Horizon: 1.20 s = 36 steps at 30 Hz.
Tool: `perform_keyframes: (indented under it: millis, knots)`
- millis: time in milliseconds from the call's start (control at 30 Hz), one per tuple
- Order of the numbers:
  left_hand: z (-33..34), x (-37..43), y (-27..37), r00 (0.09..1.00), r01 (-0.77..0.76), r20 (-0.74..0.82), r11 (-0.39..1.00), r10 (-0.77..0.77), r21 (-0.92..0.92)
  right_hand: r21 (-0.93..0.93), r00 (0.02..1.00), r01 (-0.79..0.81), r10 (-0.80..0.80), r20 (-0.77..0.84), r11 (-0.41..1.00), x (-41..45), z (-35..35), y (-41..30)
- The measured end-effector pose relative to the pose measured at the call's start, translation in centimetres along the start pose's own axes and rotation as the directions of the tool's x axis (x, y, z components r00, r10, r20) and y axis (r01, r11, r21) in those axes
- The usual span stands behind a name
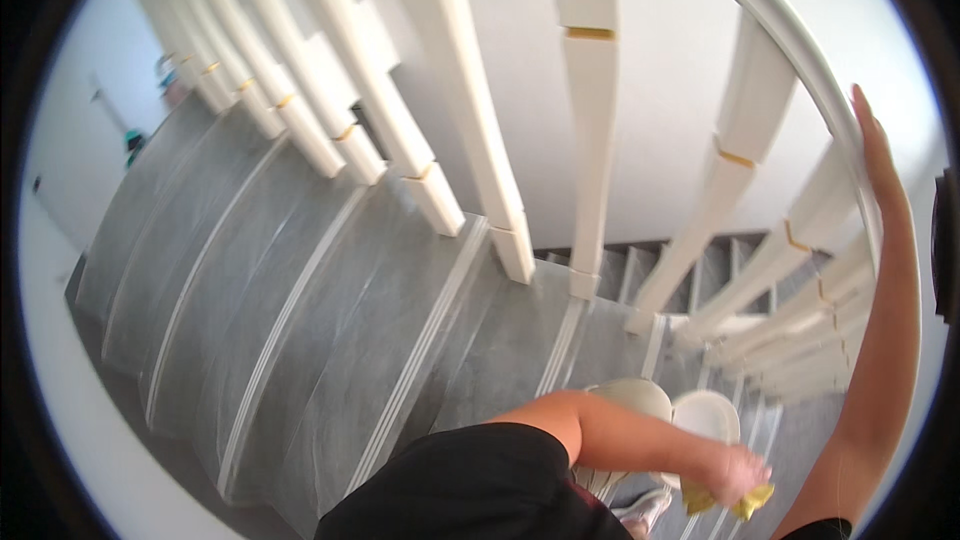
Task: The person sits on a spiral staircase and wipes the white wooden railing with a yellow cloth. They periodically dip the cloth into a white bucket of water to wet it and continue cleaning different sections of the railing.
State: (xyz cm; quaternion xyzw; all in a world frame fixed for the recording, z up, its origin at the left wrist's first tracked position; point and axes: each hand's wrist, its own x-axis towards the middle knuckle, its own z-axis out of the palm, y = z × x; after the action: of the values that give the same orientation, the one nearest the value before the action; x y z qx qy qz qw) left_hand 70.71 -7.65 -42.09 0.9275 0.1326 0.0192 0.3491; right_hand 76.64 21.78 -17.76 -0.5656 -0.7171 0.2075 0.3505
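A crumpled yellow cloth (696,499) is held in my left hand (739,474), low on the right of the head view, over the grey stair treads. My left arm reaches across from a black sleeve. My right hand (874,136) lies against the outer side of the curved white handrail (806,37), its fingers pointing along the rail; whether it grips is hidden. Beside my left forearm is a pale round container (709,412), partly covered by the arm. White balusters (592,127) with gold-coloured bands stand beneath the rail.
Curved grey stairs (322,330) with pale ridged nosing strips fan out at the left and centre. Beyond the balusters, a lower flight (675,274) shows. A light-coloured shoe (649,508) is at the bottom, and beige fabric (634,396) lies by the container. Pale walls border the stairs.
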Motion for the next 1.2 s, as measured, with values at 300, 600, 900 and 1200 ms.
perform_keyframes:
  millis: [300, 600, 900, 1200]
  knots:
    - [-6.7, 0.4, -14.7, 0.975, 0.132, 0.051, 0.379, -0.216, -0.916, -0.396, 0.98, -0.178, 0.124, -0.158, 0.901, -18.3, -0.9, 4.6]
    - [1.5, 5.1, -17.2, 0.967, 0.007, 0.019, -0.051, -0.254, -0.999, 0.293, 0.659, -0.661, 0.721, -0.213, 0.691, -37.6, 12.2, 17.1]
    - [8.8, 7.5, -23.1, 0.804, 0.477, -0.018, 0.664, -0.594, -0.576, 0.747, 0.204, -0.591, 0.952, -0.228, 0.305, -45.1, 20.4, 31.2]
    - [16.0, 11.0, -26.5, 0.857, 0.106, -0.464, 0.957, -0.225, -0.269, 0.239, 0.313, -0.838, 0.79, -0.528, 0.491, -43.9, 23.3, 36.6]
